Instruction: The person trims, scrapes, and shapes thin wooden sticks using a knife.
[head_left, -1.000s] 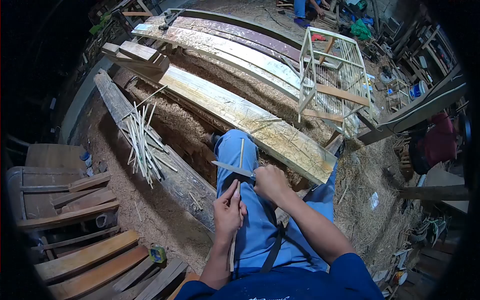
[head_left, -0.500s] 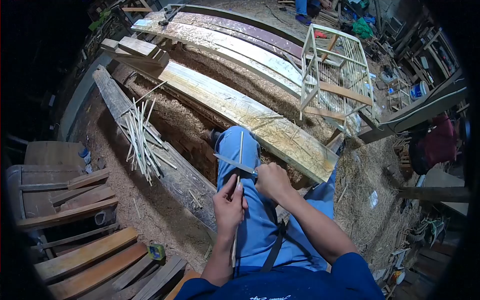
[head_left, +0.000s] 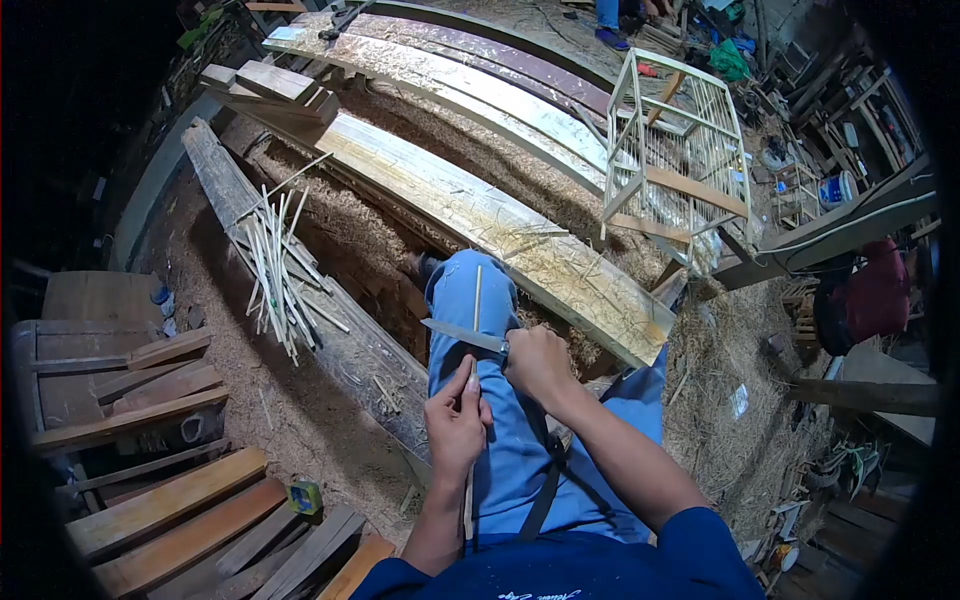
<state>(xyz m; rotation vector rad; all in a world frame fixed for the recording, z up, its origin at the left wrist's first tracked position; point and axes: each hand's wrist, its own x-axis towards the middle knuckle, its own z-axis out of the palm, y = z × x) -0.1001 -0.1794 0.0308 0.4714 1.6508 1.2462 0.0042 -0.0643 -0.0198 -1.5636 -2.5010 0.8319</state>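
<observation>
Room on my left, the blade in front.
Just ahead of my left hand (head_left: 457,420), the knife blade (head_left: 465,335) crosses the thin stick (head_left: 478,290) and bars the way along it. Leftward I could pass low over the near stretch of the weathered beam (head_left: 362,345) to the sawdust floor (head_left: 310,415); farther up, the stick bundle (head_left: 275,275) blocks that beam. Beyond my knee (head_left: 453,285), the pale plank (head_left: 500,225) lies across.
</observation>
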